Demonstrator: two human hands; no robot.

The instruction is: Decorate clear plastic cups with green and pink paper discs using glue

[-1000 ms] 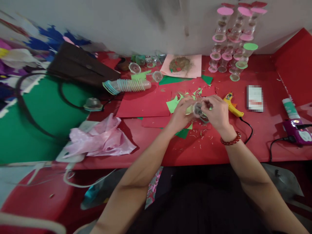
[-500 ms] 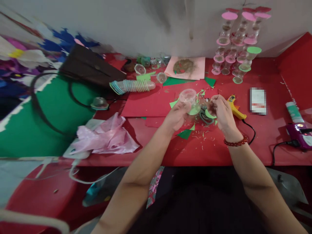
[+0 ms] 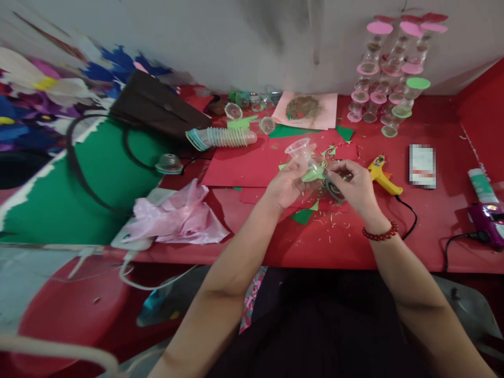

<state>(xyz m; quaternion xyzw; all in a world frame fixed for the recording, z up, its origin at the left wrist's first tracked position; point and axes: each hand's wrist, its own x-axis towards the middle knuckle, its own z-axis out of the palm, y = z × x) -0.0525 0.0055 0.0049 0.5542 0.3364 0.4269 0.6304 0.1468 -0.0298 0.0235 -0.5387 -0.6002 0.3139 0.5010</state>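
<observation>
My left hand [image 3: 289, 184] is closed on a clear plastic cup [image 3: 299, 149], tilted with its open rim up and to the left. At the cup's lower right end sits a light green paper piece [image 3: 312, 173]. My right hand [image 3: 353, 184], a red bead bracelet on its wrist, pinches thumb and finger together right beside that green end. What lies between those fingertips, if anything, is too small to make out. Under the right hand, a dark grey-green round object [image 3: 334, 193] lies on the table, partly hidden.
A yellow glue gun [image 3: 384, 176] lies right of my hands. Stacked cups [image 3: 224, 138] rest on red paper [image 3: 244, 168] at the left. Joined cup towers [image 3: 374, 68] stand at the back right, pink paper with brown grains [image 3: 328, 118] at the back. A pink bag [image 3: 181, 215] lies front left.
My right hand has moved left to the green end of the cup; the green piece at its fingers no longer shows there. The cup has tilted more, and the view has shifted slightly.
</observation>
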